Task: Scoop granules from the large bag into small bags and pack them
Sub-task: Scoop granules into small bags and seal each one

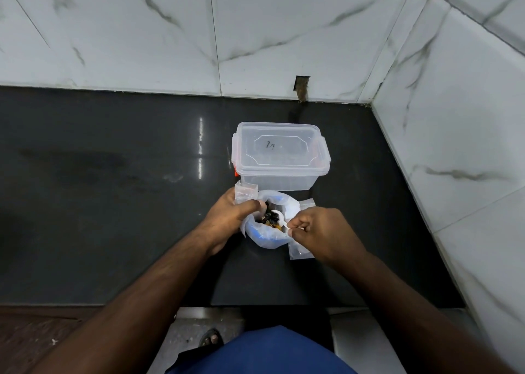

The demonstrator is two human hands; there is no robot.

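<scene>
large bag: open on dark surface, just near of lidded clear box | left hand: grip curled on bag's left rim and a small bag | right hand: grip pinching white spoon over dark granules | another small bag: under right hand

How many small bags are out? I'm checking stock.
2 visible: one small bag in the left hand, one small bag on the counter under the right hand. More may be hidden.
</scene>
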